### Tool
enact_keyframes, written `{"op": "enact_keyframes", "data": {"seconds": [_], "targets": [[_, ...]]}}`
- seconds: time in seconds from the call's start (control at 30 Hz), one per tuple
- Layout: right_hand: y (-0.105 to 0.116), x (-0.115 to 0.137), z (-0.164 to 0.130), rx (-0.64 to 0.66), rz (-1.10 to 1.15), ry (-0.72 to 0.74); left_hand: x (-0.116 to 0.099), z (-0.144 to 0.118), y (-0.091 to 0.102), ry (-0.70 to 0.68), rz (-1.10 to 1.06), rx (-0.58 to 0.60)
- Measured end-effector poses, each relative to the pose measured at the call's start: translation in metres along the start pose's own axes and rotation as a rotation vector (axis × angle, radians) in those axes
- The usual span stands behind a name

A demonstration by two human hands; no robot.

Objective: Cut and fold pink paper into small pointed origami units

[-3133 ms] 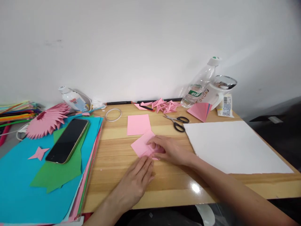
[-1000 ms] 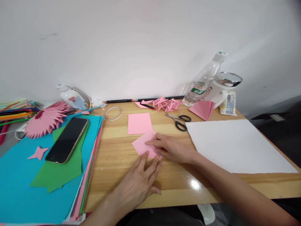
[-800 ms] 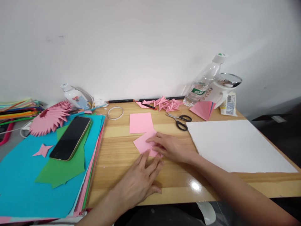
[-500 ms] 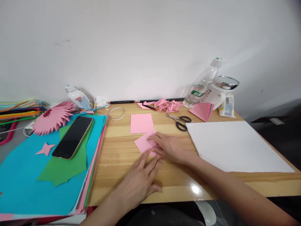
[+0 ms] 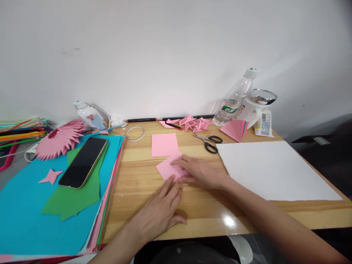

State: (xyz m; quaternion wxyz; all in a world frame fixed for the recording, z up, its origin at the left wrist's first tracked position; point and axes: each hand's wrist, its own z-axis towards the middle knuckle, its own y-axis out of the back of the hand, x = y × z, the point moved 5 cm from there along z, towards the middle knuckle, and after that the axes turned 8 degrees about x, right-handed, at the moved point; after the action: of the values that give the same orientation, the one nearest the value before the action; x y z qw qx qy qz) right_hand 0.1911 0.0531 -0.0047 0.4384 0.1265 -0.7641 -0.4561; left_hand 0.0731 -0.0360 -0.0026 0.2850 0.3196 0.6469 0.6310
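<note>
A pink paper square [image 5: 166, 169] lies turned at an angle on the wooden table, its right part folded over and partly covered by my fingers. My right hand [image 5: 196, 171] grips this folded side, with the fingers curled on top and the thumb by the near edge. Spread flat, my left hand [image 5: 162, 207] touches the paper's near corner with its fingertips, its thumb apart on the wood. Just behind is a second pink square [image 5: 164, 145], lying flat. Black-handled scissors [image 5: 210, 142] rest beyond my right hand.
At left, a phone [image 5: 84, 163] lies on green and blue paper [image 5: 22, 205], near a pink folded star [image 5: 51, 176] and a pleated pink ring [image 5: 62, 139]. Pink folded pieces [image 5: 192, 124], a water bottle [image 5: 233, 99] and a mug [image 5: 257, 108] line the wall. White board [image 5: 275, 170] lies right.
My left hand has drawn back slightly, its fingertips now closer to the paper's near corner. My right hand stays on the folded side. The whole view has shifted a little.
</note>
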Motion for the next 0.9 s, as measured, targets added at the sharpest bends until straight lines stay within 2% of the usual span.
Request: {"op": "enact_keyframes", "data": {"seconds": [0.23,0.43,0.67,0.9], "targets": [[0.001,-0.001,0.001,0.019,0.018,-0.022,0.003,-0.004,-0.01,0.032,0.063,-0.051],[0.0,-0.003,0.002,0.022,0.001,-0.024,0.007,-0.011,-0.012,0.078,0.021,-0.141],[0.0,-0.003,0.003,0.026,-0.034,-0.029,0.017,-0.021,-0.012,0.155,-0.054,-0.12],[-0.001,-0.004,0.002,0.005,-0.005,-0.023,0.014,-0.025,-0.017,0.334,-0.248,-0.284]]}}
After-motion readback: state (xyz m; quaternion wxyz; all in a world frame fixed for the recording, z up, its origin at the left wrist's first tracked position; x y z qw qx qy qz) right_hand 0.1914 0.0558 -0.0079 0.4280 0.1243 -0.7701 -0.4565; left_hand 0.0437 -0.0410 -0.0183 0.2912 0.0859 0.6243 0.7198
